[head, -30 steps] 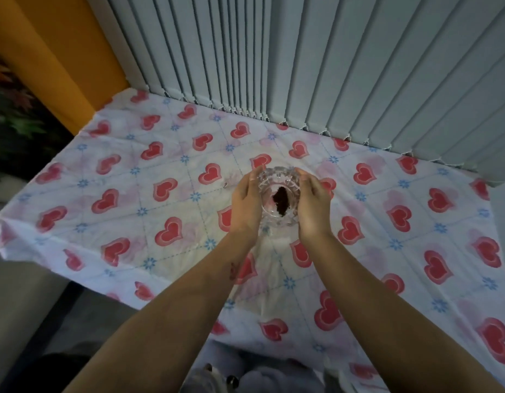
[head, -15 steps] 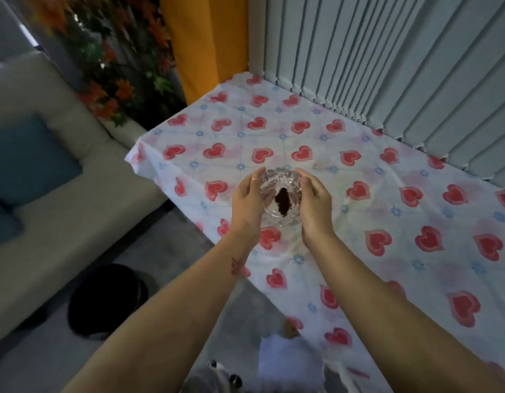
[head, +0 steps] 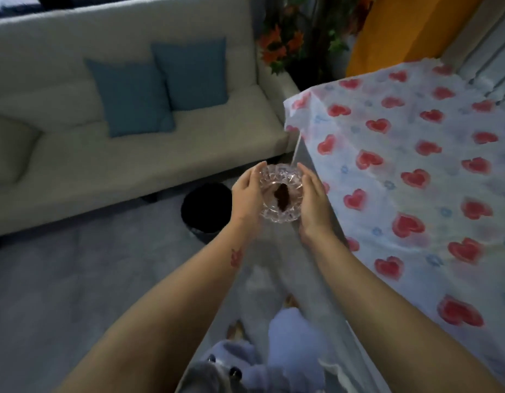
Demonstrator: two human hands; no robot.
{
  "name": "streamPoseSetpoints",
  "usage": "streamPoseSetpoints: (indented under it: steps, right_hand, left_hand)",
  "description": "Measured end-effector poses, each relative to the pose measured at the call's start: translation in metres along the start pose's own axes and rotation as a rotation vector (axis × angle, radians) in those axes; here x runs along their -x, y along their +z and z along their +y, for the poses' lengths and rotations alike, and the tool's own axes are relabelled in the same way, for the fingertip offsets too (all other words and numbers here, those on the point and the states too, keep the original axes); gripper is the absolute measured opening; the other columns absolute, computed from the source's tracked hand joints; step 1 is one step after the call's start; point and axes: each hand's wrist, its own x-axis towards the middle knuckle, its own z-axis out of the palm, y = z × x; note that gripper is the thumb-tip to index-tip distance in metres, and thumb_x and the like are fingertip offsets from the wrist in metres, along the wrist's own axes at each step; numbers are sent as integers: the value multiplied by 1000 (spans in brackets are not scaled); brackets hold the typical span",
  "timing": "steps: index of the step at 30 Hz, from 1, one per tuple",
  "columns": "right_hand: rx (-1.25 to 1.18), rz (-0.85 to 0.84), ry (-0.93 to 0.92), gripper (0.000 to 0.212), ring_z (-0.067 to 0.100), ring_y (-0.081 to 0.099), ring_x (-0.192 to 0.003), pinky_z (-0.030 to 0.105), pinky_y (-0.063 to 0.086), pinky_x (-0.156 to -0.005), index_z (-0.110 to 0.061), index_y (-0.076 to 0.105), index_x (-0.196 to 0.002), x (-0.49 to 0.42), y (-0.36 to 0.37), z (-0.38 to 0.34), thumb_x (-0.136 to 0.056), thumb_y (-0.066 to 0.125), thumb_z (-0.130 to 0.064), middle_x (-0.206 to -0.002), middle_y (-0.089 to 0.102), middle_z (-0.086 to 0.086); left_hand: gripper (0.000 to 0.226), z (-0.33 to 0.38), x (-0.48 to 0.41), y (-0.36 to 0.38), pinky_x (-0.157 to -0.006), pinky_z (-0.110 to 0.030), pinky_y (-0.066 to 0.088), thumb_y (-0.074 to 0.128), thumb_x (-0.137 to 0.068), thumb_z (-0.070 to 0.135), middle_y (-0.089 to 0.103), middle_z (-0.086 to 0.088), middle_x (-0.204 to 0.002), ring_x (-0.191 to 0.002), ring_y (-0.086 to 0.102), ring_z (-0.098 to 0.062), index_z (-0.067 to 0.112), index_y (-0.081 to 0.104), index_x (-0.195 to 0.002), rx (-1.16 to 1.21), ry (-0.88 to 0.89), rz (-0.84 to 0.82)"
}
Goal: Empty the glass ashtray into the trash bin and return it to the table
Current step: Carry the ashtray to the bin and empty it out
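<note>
A cut-glass ashtray (head: 279,191) with a dark brown lump in its bowl is held level in the air between both hands. My left hand (head: 247,194) cups its left side and my right hand (head: 313,199) cups its right side. The ashtray hangs off the table's left edge, above the floor. A round black trash bin (head: 206,208) stands on the floor just left of my left hand, partly hidden by it. The table (head: 416,177), under a white cloth with red hearts, lies to the right.
A beige sofa (head: 75,154) with two teal cushions (head: 160,83) runs along the back, close behind the bin. Orange flowers (head: 282,46) stand by an orange wall at the corner. Grey floor spreads at the left. My slippered feet (head: 245,361) show below.
My view swung left, away from the table toward the sofa. Both hands carried the ashtray off the table's edge, and it now sits beside the trash bin.
</note>
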Motion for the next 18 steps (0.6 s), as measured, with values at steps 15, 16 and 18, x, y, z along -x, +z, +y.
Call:
streamPoseSetpoints:
  steps: [15, 16, 18]
  right_hand:
    - [108, -329, 95, 31, 24, 61, -120, 48, 46, -107, -27, 63, -123, -76, 147, 52, -101, 41, -23, -129, 66, 6]
    - [118, -334, 92, 31, 24, 61, -120, 48, 46, -107, -27, 62, -123, -81, 154, 59, -101, 41, -22, -129, 66, 6]
    - [131, -344, 103, 30, 23, 61, -120, 47, 46, -107, -27, 62, -121, -91, 166, 73, -101, 41, -20, -128, 66, 5]
  left_hand:
    - [31, 6, -98, -104, -78, -23, 59, 42, -104, 15, 68, -17, -118, -96, 68, -19, 3, 64, -121, 125, 20, 339]
    - [30, 3, -107, -108, -81, -25, 60, 41, -104, 15, 67, -19, -119, -98, 68, -20, 3, 64, -121, 130, 19, 347]
    - [30, -6, -126, -117, -83, -29, 59, 41, -104, 14, 66, -21, -122, -101, 67, -23, 3, 64, -120, 138, 11, 371]
